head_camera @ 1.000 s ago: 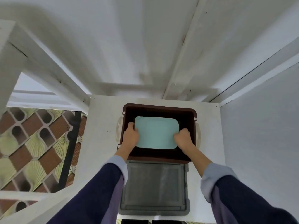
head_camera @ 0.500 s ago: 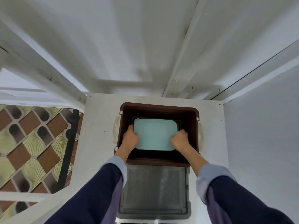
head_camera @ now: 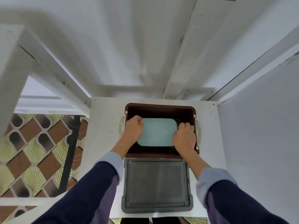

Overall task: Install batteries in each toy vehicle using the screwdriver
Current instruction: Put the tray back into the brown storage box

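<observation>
1. The left hand [head_camera: 133,128] reaches into a brown bin [head_camera: 161,109], its fingers curled around the left edge of a pale teal tray [head_camera: 157,134].
2. The right hand [head_camera: 185,136] grips the right edge of the same tray, knuckles up and fingers bent over the rim.
3. The tray lies flat between both hands, inside the bin and below its rim.
4. Just behind the wrists, nearer the person, a grey lid [head_camera: 156,185] lies flat on the white bench [head_camera: 103,120], touching the bin's near wall.
5. No toy vehicle, battery or screwdriver shows; whether any lie under the tray cannot be told.
6. Left of the left forearm, a patterned tiled floor [head_camera: 32,151] shows beyond the bench edge.
</observation>
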`<state>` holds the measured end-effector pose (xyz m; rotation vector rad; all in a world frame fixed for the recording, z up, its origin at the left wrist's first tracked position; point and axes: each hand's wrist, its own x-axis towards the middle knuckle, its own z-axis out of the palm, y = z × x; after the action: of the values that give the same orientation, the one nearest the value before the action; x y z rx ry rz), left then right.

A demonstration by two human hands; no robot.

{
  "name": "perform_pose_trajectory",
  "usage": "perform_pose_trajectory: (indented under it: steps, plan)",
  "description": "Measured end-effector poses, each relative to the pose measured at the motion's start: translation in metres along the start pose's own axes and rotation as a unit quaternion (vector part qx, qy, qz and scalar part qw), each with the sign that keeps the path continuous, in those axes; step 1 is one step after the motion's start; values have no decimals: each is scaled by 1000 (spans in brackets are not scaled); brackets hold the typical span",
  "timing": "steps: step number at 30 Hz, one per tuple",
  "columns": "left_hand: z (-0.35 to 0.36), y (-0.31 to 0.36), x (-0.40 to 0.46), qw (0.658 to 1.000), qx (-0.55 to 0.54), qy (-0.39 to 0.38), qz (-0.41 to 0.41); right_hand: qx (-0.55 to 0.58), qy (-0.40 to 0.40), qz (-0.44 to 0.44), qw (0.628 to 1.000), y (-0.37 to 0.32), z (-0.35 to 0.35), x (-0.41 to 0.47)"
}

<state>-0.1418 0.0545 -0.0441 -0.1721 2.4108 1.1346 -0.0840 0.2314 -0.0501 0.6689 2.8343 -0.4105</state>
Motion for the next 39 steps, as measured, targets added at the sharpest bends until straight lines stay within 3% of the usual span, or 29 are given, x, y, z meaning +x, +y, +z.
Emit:
perform_pose_trajectory:
  steps: [5, 10, 13, 16, 20, 24, 31, 34, 39]
  plan:
    - [-11, -17, -51, 986, -98, 113, 73, 47, 91, 31, 994, 17, -8, -36]
    - [-13, -55, -90, 959, -189, 206, 31, 129, 145, 160, 968, 46, -1, -69]
    - [-4, -77, -108, 949, -213, 233, -11, 180, 115, 227, 950, 68, 19, -85]
    - [14, -101, -124, 953, -210, 196, -89, 283, -2, 267, 921, 94, 44, -97]
    - [36, -133, -134, 962, -196, 58, -183, 344, -152, 274, 885, 105, 60, -116]
    - [50, -150, -139, 944, -204, -3, -258, 346, -182, 294, 872, 115, 69, -128]
    - [56, -153, -143, 935, -233, -41, -265, 355, -203, 284, 867, 107, 82, -137]
    - [61, -158, -137, 931, -220, -29, -291, 350, -194, 293, 868, 102, 86, -139]
    - [55, -159, -145, 943, -134, 36, -302, 256, -198, 275, 905, 98, 83, -141]
